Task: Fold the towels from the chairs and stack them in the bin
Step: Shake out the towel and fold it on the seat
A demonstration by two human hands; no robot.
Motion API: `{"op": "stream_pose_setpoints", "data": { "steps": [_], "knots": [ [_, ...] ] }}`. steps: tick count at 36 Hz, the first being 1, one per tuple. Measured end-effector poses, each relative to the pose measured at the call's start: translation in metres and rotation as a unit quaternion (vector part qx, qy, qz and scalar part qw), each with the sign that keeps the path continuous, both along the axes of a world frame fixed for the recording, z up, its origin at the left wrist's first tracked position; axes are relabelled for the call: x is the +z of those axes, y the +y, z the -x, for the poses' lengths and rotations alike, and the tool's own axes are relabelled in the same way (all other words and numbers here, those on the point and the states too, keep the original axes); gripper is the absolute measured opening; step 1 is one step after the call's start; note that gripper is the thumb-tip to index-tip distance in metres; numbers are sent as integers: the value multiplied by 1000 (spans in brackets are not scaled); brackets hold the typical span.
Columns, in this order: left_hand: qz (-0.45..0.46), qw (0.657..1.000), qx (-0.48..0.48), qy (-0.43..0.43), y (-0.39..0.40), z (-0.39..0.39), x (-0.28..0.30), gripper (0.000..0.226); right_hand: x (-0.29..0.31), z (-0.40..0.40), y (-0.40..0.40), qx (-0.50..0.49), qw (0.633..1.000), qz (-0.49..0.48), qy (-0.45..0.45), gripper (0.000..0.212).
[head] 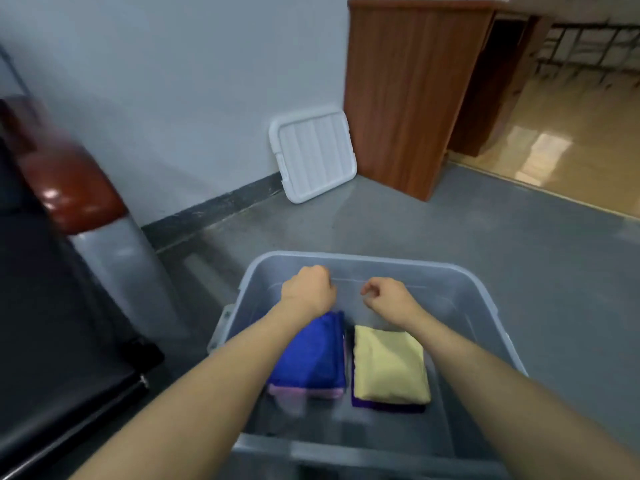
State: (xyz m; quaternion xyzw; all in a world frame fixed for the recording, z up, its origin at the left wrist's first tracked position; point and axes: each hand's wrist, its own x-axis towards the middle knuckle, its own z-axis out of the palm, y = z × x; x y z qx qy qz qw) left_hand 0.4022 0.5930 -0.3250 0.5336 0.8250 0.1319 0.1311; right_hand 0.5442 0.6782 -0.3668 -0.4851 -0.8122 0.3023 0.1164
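Note:
A clear plastic bin (478, 289) stands on the grey floor below me. Inside it lie two small stacks of folded towels. The left stack has a blue towel (311, 355) on a pink towel (304, 393). The right stack has a yellow towel (389, 365) on a purple towel (388, 407). My left hand (308, 289) hovers over the far part of the bin, fingers curled shut, nothing in it. My right hand (388, 296) hangs beside it, fingers loosely curled, holding nothing. Both forearms reach over the towels.
The bin's white lid (313, 154) leans against the wall at the back. A brown wooden cabinet (408, 98) stands to its right. A chair with a red-brown armrest (65, 188) and dark seat (52, 341) is on my left.

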Motion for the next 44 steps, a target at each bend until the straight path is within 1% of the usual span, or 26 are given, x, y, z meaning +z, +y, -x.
{"op": "stream_pose_setpoints", "data": {
  "steps": [4, 7, 9, 14, 17, 21, 24, 26, 31, 35, 41, 44],
  "knots": [
    [-62, 998, 20, 10, -32, 24, 60, 29, 58, 27, -26, 24, 998, -33, 49, 20],
    [-123, 991, 50, 11, -76, 48, 111, 28, 107, 53, -58, 42, 992, -71, 93, 19],
    [-160, 984, 66, 27, -101, 62, 138, 28, 135, 70, -78, 57, 987, -91, 123, 20],
    [-232, 963, 127, 58, -179, 100, 187, 27, 188, 127, -141, 132, 968, -99, 190, 17],
    [-251, 950, 171, 68, -235, 132, 203, 24, 207, 171, -188, 190, 954, -102, 211, 16],
    [-231, 943, 232, 56, -303, 177, 207, 23, 216, 224, -247, 261, 937, -111, 205, 12],
    [-226, 931, 282, 53, -351, 204, 205, 23, 215, 259, -284, 298, 930, -88, 194, 12],
    [-224, 915, 329, 61, -399, 225, 198, 21, 210, 296, -323, 340, 919, -68, 188, 14],
    [-206, 883, 416, 66, -475, 253, 176, 18, 201, 356, -398, 425, 885, -33, 188, 14],
    [-196, 847, 490, 64, -539, 279, 159, 15, 189, 408, -465, 495, 851, -10, 173, 13],
    [-183, 805, 559, 79, -612, 302, 144, 17, 172, 463, -543, 556, 812, -1, 179, 13],
    [-163, 783, 589, 116, -643, 319, 133, 21, 168, 484, -579, 575, 797, -6, 184, 14]
  ]
}}
